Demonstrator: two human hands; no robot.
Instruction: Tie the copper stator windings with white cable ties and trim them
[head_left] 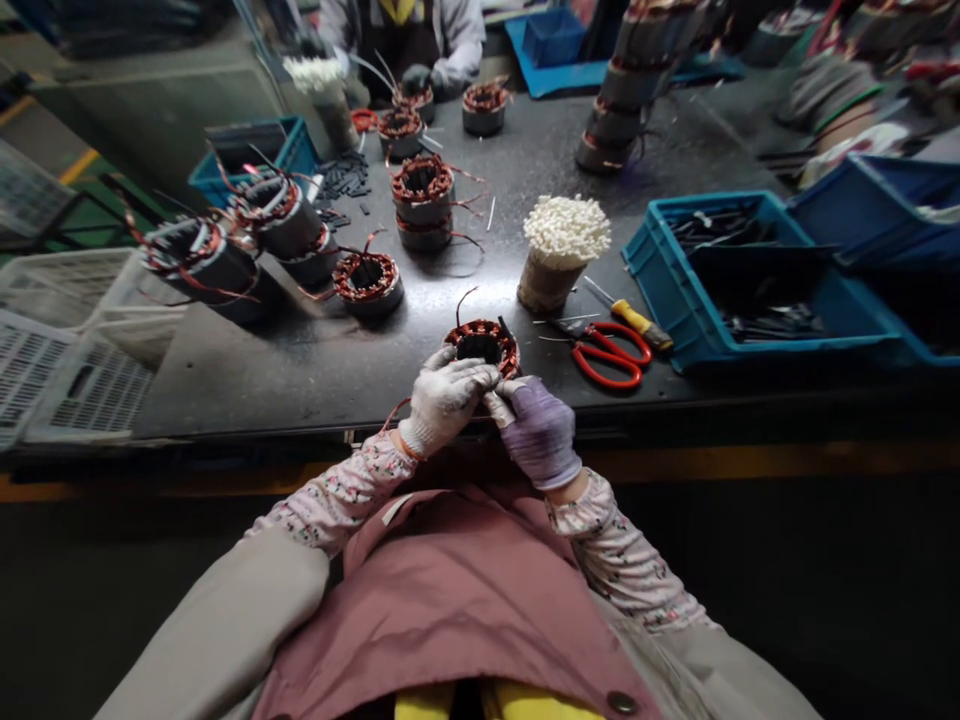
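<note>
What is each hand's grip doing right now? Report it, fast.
Left hand: closed on the copper-wound stator.
Right hand: closed on the same stator.

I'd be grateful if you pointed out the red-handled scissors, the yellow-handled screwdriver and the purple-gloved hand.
Red-handled scissors [589, 352], head view, on the handles.
Yellow-handled screwdriver [632, 318], head view, on the handle.
Purple-gloved right hand [538, 432], head view, on the glove's back.

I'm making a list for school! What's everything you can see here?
Stators: about ten, copper and grey, on the table
Cotton bundles: two, white, on the table
Scissors: one, red, right of the hands
Screwdriver: one, yellow, by the scissors
Blue crates: four, around the table
White crates: several, at left
Table: one, black, in front
Co-worker: one, grey sleeves, across the table
Left hand: white glove, on a stator
Right hand: purple glove, by the left hand
</note>
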